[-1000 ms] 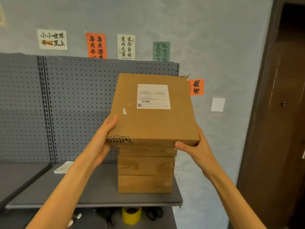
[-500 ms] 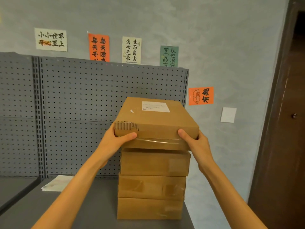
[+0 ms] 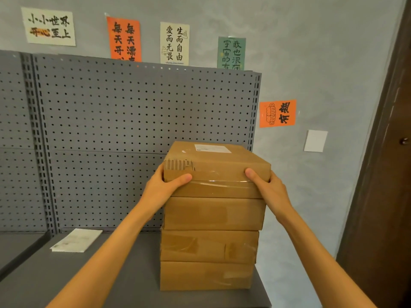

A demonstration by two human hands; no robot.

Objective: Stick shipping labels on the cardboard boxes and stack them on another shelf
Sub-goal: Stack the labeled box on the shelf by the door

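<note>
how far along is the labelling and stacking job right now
Done: three cardboard boxes sit stacked on the grey shelf. In hand: the left hand and right hand grip the top box, already bearing a shipping label, set on the stack but not yet released. Left: letting go. A sheet of paper lies on the shelf; no unlabelled boxes are in view.

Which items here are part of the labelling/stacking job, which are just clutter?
Job:
top box, both hands on it
shipping label
three boxes beneath
shelf
sheets on shelf, possibly labels

Clutter:
wall posters
pegboard
door
</note>
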